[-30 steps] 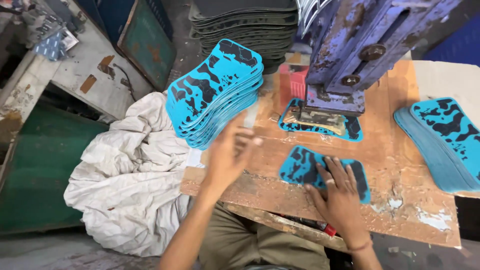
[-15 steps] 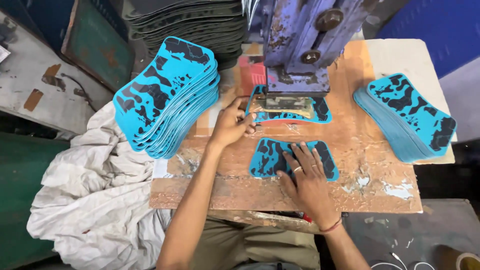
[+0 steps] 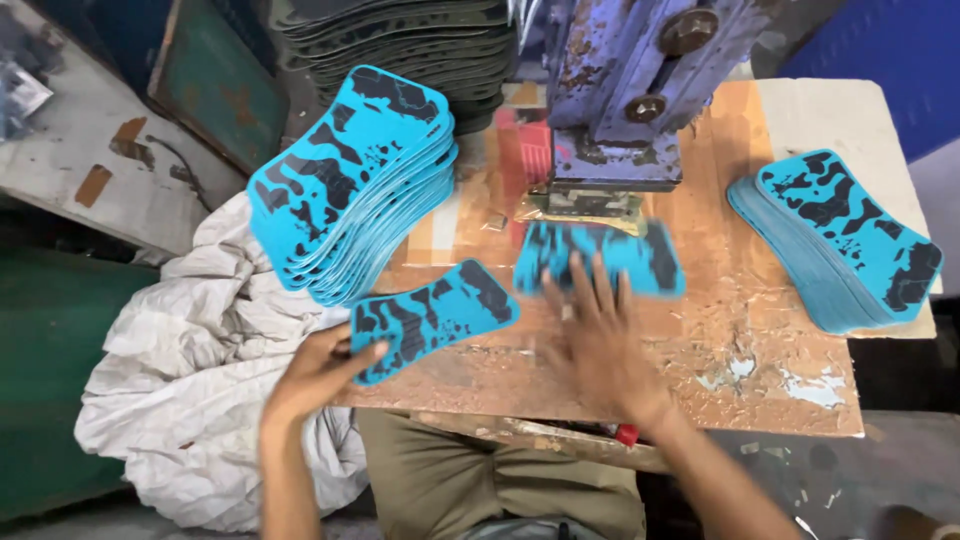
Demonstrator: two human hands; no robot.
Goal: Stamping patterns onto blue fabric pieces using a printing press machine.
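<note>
Left hand (image 3: pixel 318 372) pinches a blue-and-black patterned piece (image 3: pixel 432 318) by its near end, right at the tabletop's (image 3: pixel 770 330) left front edge. Right hand (image 3: pixel 598 345), blurred, lies spread flat, fingertips on a second piece (image 3: pixel 600 257) just below the purple press (image 3: pixel 625 95). A tall stack (image 3: pixel 350 185) overhangs the left edge above a white sack (image 3: pixel 170 400); another stack (image 3: pixel 835 240) sits at the right edge, bare wood between
</note>
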